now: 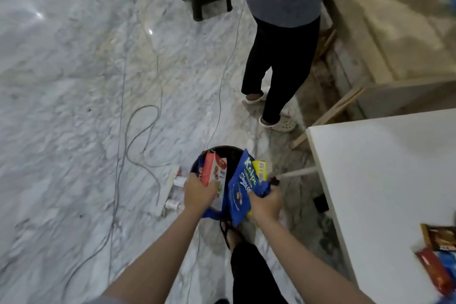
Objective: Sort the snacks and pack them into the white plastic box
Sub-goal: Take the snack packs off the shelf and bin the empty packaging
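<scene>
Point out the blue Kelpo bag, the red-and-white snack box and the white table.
blue Kelpo bag (240,189): head view, printed front panel.
red-and-white snack box (214,172): head view, red side.
white table (385,175): head view, bare top.

**Bare forearms, dark trousers, black sandal**

Both forearms are bare from the lower frame edge up to the left hand (198,192) and the right hand (265,205); no watch, ring or bracelet shows on either. At the bottom left a small patch of grey-blue sleeve (108,300) covers the upper arm. One leg is in black trousers (249,276), loose at the hem. The foot wears a black thong sandal (227,232) with thin straps.
</scene>
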Demonstrator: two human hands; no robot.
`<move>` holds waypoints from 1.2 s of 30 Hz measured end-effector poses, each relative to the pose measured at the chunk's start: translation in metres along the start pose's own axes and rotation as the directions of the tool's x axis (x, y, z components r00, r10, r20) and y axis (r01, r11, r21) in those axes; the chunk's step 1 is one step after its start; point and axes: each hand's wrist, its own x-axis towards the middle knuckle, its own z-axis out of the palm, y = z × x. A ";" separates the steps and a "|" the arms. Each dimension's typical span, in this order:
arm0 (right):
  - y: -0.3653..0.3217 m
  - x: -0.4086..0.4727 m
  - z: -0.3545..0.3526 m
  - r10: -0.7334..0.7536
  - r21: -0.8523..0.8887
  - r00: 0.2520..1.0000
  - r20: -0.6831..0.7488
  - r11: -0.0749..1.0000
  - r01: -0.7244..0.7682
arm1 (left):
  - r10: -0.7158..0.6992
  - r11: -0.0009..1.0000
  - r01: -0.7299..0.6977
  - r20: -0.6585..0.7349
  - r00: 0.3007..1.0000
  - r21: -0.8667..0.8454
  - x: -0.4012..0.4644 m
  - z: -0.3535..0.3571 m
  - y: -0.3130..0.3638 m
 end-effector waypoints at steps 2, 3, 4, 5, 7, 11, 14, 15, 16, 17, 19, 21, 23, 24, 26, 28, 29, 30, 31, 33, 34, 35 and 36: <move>-0.007 0.016 0.015 0.009 -0.082 0.999 0.033 0.997 -0.007 | -0.034 0.998 0.033 0.012 0.999 0.060 0.024 0.010 -0.002; -0.011 0.025 0.021 0.014 -0.123 0.998 0.062 0.992 -0.007 | -0.054 0.994 0.051 0.022 0.998 0.095 0.036 0.015 -0.002; -0.015 0.033 0.028 0.020 -0.161 0.995 0.097 0.987 -0.004 | -0.077 0.990 0.072 0.036 0.996 0.120 0.047 0.019 -0.003; -0.019 0.041 0.033 0.028 -0.203 0.990 0.137 0.979 0.001 | -0.097 0.987 0.089 0.049 0.994 0.135 0.056 0.023 -0.003; -0.023 0.056 0.043 0.045 -0.297 0.974 0.221 0.954 0.023 | -0.130 0.978 0.113 0.092 0.987 0.177 0.075 0.032 -0.008; -0.030 0.081 0.049 0.128 -0.448 0.947 0.295 0.894 0.019 | -0.179 0.954 0.128 0.174 0.968 0.271 0.097 0.041 -0.021; -0.033 0.091 0.046 0.155 -0.493 0.942 0.298 0.870 0.013 | -0.207 0.943 0.137 0.213 0.955 0.303 0.096 0.041 -0.023; -0.033 0.092 0.045 0.155 -0.494 0.942 0.297 0.870 0.013 | -0.216 0.940 0.141 0.220 0.951 0.311 0.094 0.040 -0.022; -0.033 0.092 0.045 0.151 -0.494 0.942 0.300 0.869 0.018 | -0.230 0.937 0.152 0.226 0.947 0.315 0.093 0.039 -0.024; -0.033 0.091 0.045 0.144 -0.495 0.943 0.301 0.869 0.025 | -0.234 0.937 0.156 0.227 0.946 0.314 0.092 0.038 -0.026; -0.032 0.087 0.045 0.122 -0.487 0.946 0.301 0.872 0.042 | -0.235 0.941 0.162 0.226 0.945 0.298 0.090 0.034 -0.028; -0.033 0.078 0.043 0.099 -0.469 0.948 0.303 0.881 0.058 | -0.234 0.946 0.169 0.221 0.947 0.277 0.086 0.030 -0.029; -0.035 0.066 0.041 0.067 -0.437 0.951 0.302 0.897 0.075 | -0.222 0.951 0.162 0.216 0.951 0.263 0.076 0.024 -0.025; -0.035 0.059 0.038 0.046 -0.418 0.953 0.299 0.904 0.087 | -0.206 0.955 0.147 0.218 0.954 0.259 0.069 0.021 -0.021; -0.035 0.042 0.033 0.001 -0.376 0.957 0.291 0.920 0.113 | -0.165 0.961 0.104 0.228 0.960 0.257 0.056 0.015 -0.014; -0.034 0.021 0.024 -0.039 -0.326 0.961 0.272 0.936 0.130 | -0.126 0.965 0.063 0.238 0.963 0.255 0.038 0.009 -0.004; -0.033 0.011 0.019 -0.059 -0.300 0.964 0.259 0.944 0.138 | -0.105 0.967 0.041 0.242 0.965 0.253 0.027 0.007 0.001; -0.032 -0.001 0.013 -0.080 -0.275 0.966 0.244 0.950 0.148 | -0.082 0.968 0.018 0.252 0.964 0.249 0.014 0.003 0.006; -0.029 -0.013 0.007 -0.103 -0.248 0.969 0.226 0.956 0.159 | -0.042 0.971 -0.023 0.263 0.964 0.238 0.003 0.002 0.008; -0.024 -0.041 -0.008 -0.149 -0.187 0.972 0.183 0.965 0.183 | 0.034 0.971 -0.100 0.286 0.957 0.219 -0.025 -0.004 0.012; -0.019 -0.056 -0.016 -0.169 -0.158 0.973 0.154 0.968 0.193 | 0.069 0.969 -0.135 0.293 0.954 0.209 -0.040 -0.007 0.013; -0.015 -0.071 -0.025 -0.180 -0.127 0.976 0.120 0.973 0.195 | 0.105 0.965 -0.170 0.303 0.947 0.199 -0.058 -0.010 0.014; -0.009 -0.087 -0.034 -0.186 -0.091 0.979 0.083 0.977 0.194 | 0.132 0.962 -0.200 0.319 0.938 0.188 -0.074 -0.012 0.012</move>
